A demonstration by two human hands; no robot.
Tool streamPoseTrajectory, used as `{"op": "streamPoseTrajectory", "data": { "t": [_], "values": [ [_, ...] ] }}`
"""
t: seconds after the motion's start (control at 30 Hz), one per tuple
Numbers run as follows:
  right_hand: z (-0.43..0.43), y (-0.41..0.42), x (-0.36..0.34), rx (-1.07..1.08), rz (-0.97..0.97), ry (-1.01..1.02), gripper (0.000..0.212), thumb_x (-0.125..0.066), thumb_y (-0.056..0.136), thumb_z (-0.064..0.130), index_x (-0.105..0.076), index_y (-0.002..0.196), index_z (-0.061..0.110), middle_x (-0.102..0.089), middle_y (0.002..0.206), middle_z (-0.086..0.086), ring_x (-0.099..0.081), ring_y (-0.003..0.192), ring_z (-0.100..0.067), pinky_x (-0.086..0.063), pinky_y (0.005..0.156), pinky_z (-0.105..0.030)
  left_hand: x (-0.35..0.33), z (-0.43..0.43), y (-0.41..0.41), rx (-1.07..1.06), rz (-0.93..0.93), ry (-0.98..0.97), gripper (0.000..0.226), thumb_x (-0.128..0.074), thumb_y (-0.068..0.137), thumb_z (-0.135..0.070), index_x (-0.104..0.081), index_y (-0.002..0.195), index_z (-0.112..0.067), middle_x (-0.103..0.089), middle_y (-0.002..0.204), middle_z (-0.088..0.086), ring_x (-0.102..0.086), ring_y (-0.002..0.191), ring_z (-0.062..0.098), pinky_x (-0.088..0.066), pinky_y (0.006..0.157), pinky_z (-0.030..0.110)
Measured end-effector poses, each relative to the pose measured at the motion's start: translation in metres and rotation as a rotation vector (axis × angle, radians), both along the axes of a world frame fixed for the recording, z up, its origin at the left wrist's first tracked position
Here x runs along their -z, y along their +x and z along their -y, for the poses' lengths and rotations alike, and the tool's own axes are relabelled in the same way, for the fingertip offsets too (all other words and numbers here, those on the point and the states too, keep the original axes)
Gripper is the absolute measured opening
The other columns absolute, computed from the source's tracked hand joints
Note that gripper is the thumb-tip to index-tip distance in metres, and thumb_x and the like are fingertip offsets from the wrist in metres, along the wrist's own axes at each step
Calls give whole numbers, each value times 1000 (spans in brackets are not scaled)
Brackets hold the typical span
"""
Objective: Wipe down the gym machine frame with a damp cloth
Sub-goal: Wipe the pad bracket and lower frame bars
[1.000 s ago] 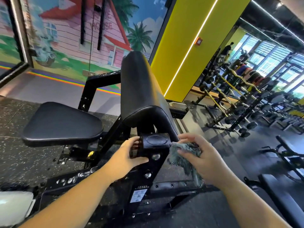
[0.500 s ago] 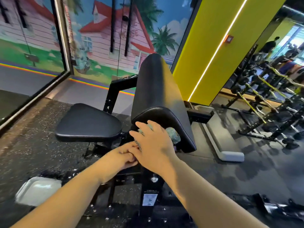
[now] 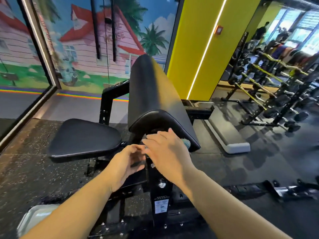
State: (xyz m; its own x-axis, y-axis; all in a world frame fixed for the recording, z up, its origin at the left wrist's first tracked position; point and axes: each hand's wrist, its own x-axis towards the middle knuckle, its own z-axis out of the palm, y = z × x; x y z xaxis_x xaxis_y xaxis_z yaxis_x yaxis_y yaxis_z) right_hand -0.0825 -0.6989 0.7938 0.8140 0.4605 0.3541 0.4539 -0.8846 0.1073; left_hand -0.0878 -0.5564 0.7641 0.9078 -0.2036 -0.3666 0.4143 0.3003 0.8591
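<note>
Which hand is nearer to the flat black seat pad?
Left. The left hand is just right of the seat pad; the right hand lies farther right, atop the frame post.

The right hand (image 3: 165,152) lay flat, fingers straight, pressing a blue-green cloth (image 3: 186,144) onto the top of the black frame post (image 3: 160,195), just beneath the near end of the long black arm pad (image 3: 151,94). The left hand (image 3: 126,164) curled against the post's left side; whether it gripped was too blurred to tell. A black seat (image 3: 84,137) sat left of the post, and dumbbell racks (image 3: 267,94) stood far right.
</note>
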Motion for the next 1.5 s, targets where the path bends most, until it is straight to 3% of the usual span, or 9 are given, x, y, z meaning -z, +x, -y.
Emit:
{"op": "streamPoseTrajectory", "data": {
  "t": [0.17,0.33,0.53,0.6,0.7,0.83,1.03,1.23,1.5],
  "values": [
    [-18,3,-13,152,-235,-31,37,-34,102,40,-56,130,30,-47,141,8,-37,132,-20,-17,115,-55,-7,-6,4,94,11,94,33,-32,101,-30,-61,94,-13,-64,100,10,-57,96,23,-44,94,44],
    [5,-35,15,375,41,867,27,-48,97,30,-69,114,25,-62,123,9,-53,113,0,-40,93,-11,-26,-8,9,166,108,225,29,-37,99,-34,-64,96,-25,-66,101,-4,-61,91,8,-46,93,36],
    [-33,-70,29,533,286,2113,23,-40,103,30,-56,116,40,-58,127,12,-54,119,-2,-45,92,-18,-16,-14,40,282,143,231,14,-49,94,-29,-61,89,-27,-64,115,3,-57,80,12,-45,87,32],
    [-57,-53,26,482,253,2003,27,-37,102,38,-45,125,50,-39,148,14,-35,135,0,-35,109,-23,-20,-18,37,317,145,306,25,-43,96,-38,-66,103,-32,-65,109,-8,-59,86,6,-44,85,30],
    [-101,-21,45,706,380,1332,37,-28,100,42,-31,137,50,-3,159,18,6,147,-6,-4,120,-35,-23,-26,26,459,248,265,40,-30,98,-49,-64,115,-35,-67,114,-9,-61,107,9,-44,94,33],
    [-131,-8,81,814,481,1168,43,-21,104,34,-21,146,27,3,161,5,6,148,-23,-13,114,-55,-25,-34,33,570,228,186,52,-20,99,-49,-54,128,-24,-66,115,-7,-58,110,7,-45,88,28],
    [-100,7,63,842,585,1312,44,-23,101,50,-21,144,42,11,156,27,8,148,-11,-5,118,-49,-28,-33,32,670,273,240,50,-17,99,-51,-51,128,-28,-64,115,-13,-61,99,-4,-45,82,20],
    [-136,0,109,832,595,1059,52,-29,101,34,-10,149,33,14,161,6,9,148,-25,-27,106,-64,-19,-37,35,662,348,252,51,-18,96,-54,-47,132,-33,-59,117,-19,-54,104,-10,-39,92,19],
    [-100,-9,44,789,466,1440,46,-29,101,43,-18,145,40,0,160,6,9,145,-8,12,117,-42,-19,-36,43,748,299,249,60,-19,95,-60,-44,139,-28,-54,136,-6,-48,126,8,-33,110,35]
  ]
}}
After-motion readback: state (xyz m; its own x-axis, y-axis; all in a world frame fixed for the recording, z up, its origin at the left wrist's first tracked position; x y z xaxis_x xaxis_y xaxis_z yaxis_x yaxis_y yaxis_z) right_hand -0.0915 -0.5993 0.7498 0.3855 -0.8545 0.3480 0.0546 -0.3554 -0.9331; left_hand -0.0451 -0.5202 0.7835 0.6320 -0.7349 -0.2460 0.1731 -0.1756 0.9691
